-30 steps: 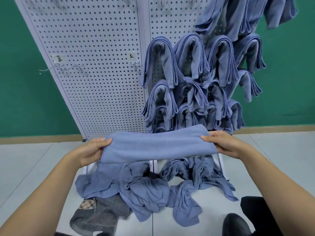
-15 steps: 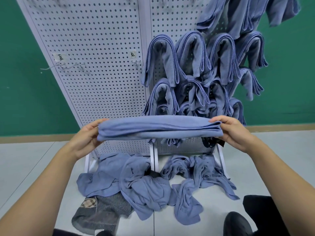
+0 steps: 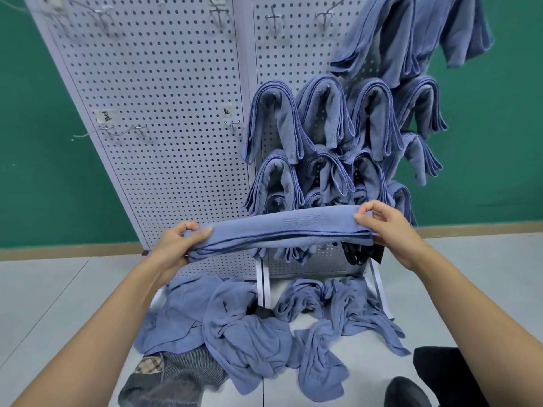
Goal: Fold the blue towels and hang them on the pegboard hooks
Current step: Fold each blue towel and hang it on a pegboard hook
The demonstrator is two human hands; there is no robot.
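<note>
A folded blue towel [image 3: 282,230] stretches as a long narrow band between the two hands, its right end a little higher than its left. The left hand [image 3: 172,249] grips the left end with thumb on top and fingers curled beneath; the right hand [image 3: 390,230] pinches the right end. The hands are well apart. The band is held in the air in front of the lower part of the white pegboard [image 3: 164,113], just below the hung towels [image 3: 323,127] and above the crumpled towels [image 3: 244,327] on the floor [image 3: 44,289]. Bare hooks [image 3: 232,126] stick out to the left of the hung towels.
</note>
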